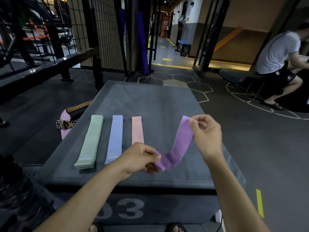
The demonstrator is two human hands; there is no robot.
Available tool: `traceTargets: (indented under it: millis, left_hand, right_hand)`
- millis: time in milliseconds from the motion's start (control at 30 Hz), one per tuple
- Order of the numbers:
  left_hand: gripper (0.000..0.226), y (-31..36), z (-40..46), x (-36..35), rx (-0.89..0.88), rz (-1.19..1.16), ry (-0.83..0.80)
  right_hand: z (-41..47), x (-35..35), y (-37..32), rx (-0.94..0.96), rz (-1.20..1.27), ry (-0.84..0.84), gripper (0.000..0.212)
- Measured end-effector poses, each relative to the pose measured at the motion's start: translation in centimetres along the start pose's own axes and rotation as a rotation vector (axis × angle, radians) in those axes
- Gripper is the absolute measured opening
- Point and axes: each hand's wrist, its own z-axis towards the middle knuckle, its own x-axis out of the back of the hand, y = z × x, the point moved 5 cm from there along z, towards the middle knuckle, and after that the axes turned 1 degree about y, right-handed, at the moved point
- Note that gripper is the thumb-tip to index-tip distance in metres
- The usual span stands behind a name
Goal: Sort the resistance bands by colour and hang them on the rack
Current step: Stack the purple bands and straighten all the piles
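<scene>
A purple resistance band hangs slack between my hands above a grey padded box. My left hand pinches its near end, which is folded over. My right hand pinches its far end, held higher. Three flat piles lie side by side on the box: green bands at the left, blue bands in the middle, pink bands to the right, partly hidden by my left hand.
A pink band and a leopard-print belt lie off the box's left edge. A black wire grid rack stands behind the box. A person sits at the far right. Dark gym floor surrounds the box.
</scene>
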Motion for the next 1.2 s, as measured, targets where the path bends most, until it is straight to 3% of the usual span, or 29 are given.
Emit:
traceTargets:
  millis: [67, 200, 400, 633, 1000, 1067, 1200]
  left_hand:
    - [0.012, 0.8, 0.1, 0.4, -0.006, 0.033, 0.038]
    - [0.027, 2.0, 0.4, 0.9, -0.023, -0.003, 0.097]
    - [0.014, 3.2, 1.1, 0.8, -0.059, -0.051, 0.105]
    - [0.026, 3.0, 1.7, 1.0, 0.018, -0.007, 0.112]
    - [0.027, 2.8, 1.7, 1.1, 0.06, -0.077, 0.116]
    - [0.027, 2.9, 1.5, 1.1, 0.071, -0.107, 0.09]
    - [0.022, 3.1, 1.3, 0.9, 0.068, -0.15, 0.021]
  right_hand:
    - [-0.8, -0.6, 0.2, 0.015, -0.027, -0.043, 0.007]
    - [-2.6, -2.1, -0.2, 0.064, -0.065, -0.133, 0.008]
    - [-5.7, -4.2, -1.4, 0.175, -0.123, -0.352, 0.007]
    - [-6.1, -4.4, -1.2, 0.196, -0.108, -0.421, 0.008]
    - [-6.2, -4.7, -1.0, 0.432, -0.273, -0.545, 0.013]
    - [-6.1, -4.5, -1.0, 0.414, -0.248, -0.517, 0.009]
    - [-5.8, -4.1, -0.6, 0.178, -0.113, -0.486, 0.012]
